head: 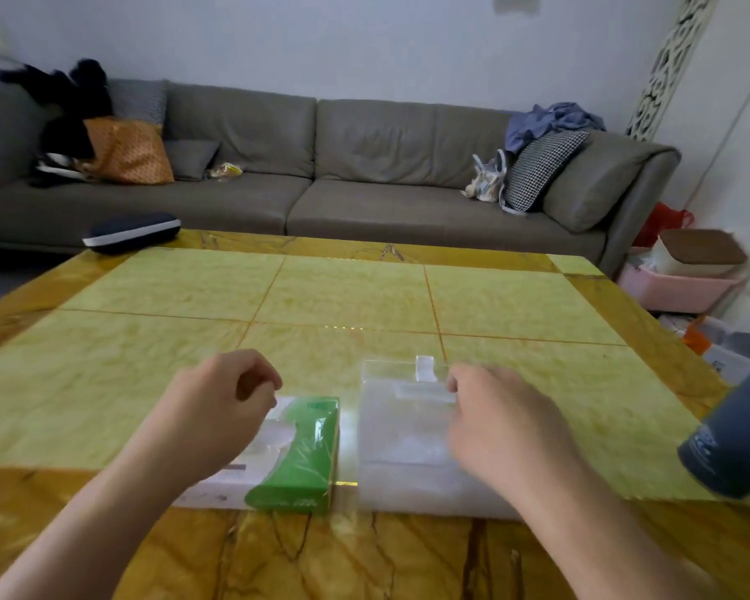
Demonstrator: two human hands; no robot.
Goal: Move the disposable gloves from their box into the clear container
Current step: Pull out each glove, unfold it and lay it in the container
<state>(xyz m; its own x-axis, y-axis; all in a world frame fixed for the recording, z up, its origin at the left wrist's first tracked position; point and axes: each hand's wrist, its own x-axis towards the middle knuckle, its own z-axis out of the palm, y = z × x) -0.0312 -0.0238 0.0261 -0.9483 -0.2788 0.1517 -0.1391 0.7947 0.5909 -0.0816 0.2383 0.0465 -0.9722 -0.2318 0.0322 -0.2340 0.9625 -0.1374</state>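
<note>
Yellow-green marble tiles cover the coffee table (356,292), framed by an amber veined border, with a grey sofa (364,166) along the far wall. At the near edge of the tiled field lies the glove box (297,456), green and white, its long axis running near to far and its opening on top, where a bit of clear film shows. Just to its right, nearly touching, sits the clear container (403,443), also lying lengthwise near to far, with a small latch tab at its far end (the lid looks closed, though blur makes this uncertain). The left hand (221,400) hovers over the box's left half, fingers curled loosely inward and holding nothing. The right hand (499,417) hangs over the container's right side, fingers bent down near the lid's raised strip; contact cannot be judged. A dark blue cylinder (728,439) stands at the right edge. A dark glasses case (131,232) rests on the far left corner. Most of the tiled surface beyond the two boxes is open.
</note>
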